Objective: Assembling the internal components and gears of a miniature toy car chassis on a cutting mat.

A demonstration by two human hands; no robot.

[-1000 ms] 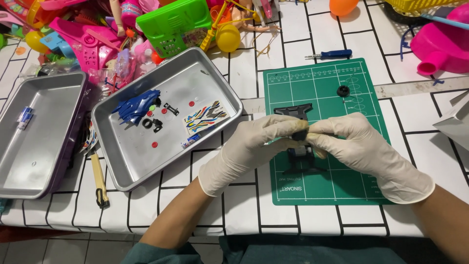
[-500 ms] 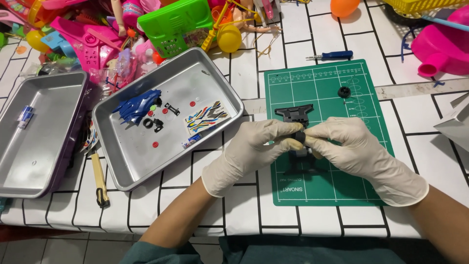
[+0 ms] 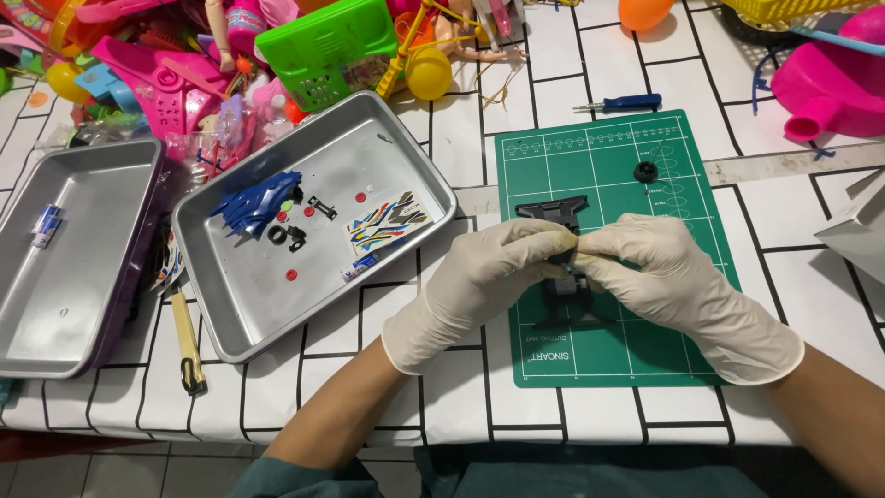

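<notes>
Hobby worktable, green cutting mat [image 3: 645,175], metal parts trays [image 3: 369,157], screwdriver [image 3: 619,103], heap of plastic toys [image 3: 184,55]

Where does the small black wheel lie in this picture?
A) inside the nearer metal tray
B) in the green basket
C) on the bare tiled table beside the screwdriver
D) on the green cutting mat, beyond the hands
D: the small black wheel rests on the green cutting mat, farther from the person than the two gloved hands and apart from them.

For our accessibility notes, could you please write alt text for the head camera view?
Two white-gloved hands, left hand and right hand, pinch a small black part over a green cutting mat. A metal tray of small pieces sits left, toys behind.
</notes>
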